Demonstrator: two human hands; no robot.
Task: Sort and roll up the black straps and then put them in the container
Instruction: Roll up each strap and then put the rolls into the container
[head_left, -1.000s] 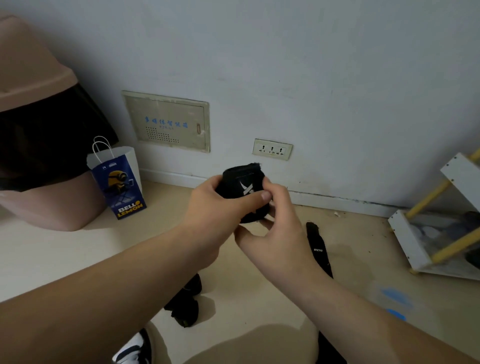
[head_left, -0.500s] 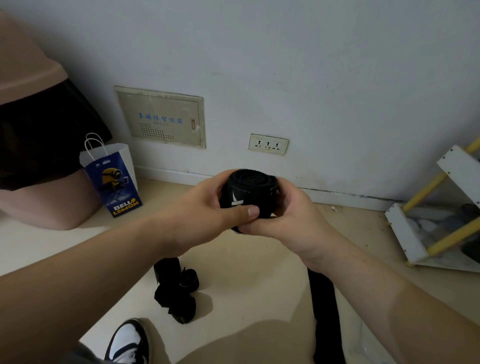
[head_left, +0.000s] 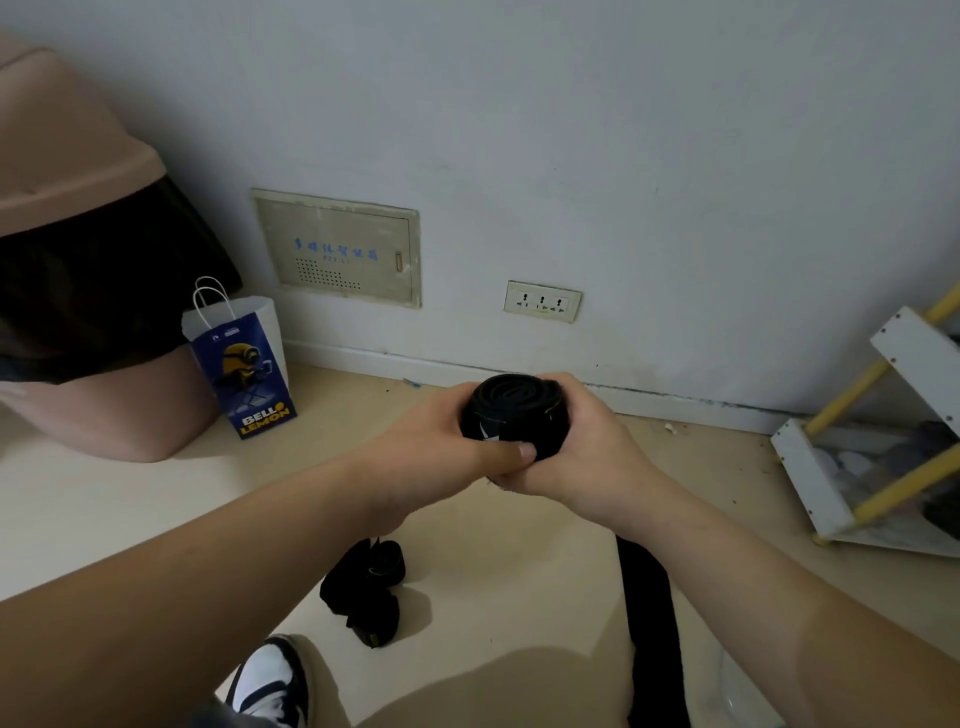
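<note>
Both hands are up in front of the wall, holding one rolled strap (head_left: 511, 415) between them with its coiled end facing up. The left hand (head_left: 441, 452) wraps it from one side, thumb pressed across the front, and the right hand (head_left: 587, 447) cups it from the other side with its fingers curled underneath.

On the floor (head_left: 156, 519) below the arms there is a dark heap of straps (head_left: 363, 592) near a black-and-white shoe (head_left: 270, 680). A long flat strap (head_left: 649, 613) lies stretched out beneath the right forearm, which hides part of it.

By the wall to the left stands a pink bin (head_left: 104, 421) with a black liner, its inside out of sight, and a blue paper bag (head_left: 244, 364) just beside it. To the right is a white rack (head_left: 810, 467) with yellow rods, holding dark and pale things too blurred to name. A panel (head_left: 337, 249) and a socket (head_left: 542, 301) sit on the wall behind.
</note>
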